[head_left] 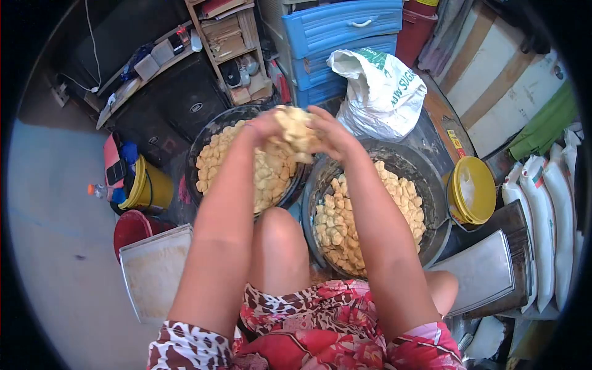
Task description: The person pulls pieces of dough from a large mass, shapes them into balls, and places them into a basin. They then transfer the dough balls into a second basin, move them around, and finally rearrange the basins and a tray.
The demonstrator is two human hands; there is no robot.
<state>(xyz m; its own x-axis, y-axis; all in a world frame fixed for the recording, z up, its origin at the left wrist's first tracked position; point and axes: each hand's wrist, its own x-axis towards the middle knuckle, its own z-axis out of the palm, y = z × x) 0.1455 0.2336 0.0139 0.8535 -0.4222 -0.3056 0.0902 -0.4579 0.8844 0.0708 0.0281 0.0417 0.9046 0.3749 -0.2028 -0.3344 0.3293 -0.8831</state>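
Between both my hands is a clump of pale yellow dough lumps [295, 132], raised above the right side of the left tub. My left hand [264, 128] presses on the clump from the left, slightly blurred. My right hand [331, 133] has its fingers curled round the other side. Below, the dark left tub [193, 150] holds many rounded dough pieces [217, 159]. A wider grey tub [435, 200], to the right under my right forearm, contains more dough pieces [398, 194]. My forearms hide parts of both tubs.
Behind the tubs stand a white sugar sack [382, 102] and blue drawers [342, 31]. Yellow buckets [473, 188] flank both sides. Metal trays [475, 271] lean near my knees, with a red bucket [131, 229] at left. Filled white sacks [546, 216] stand far right.
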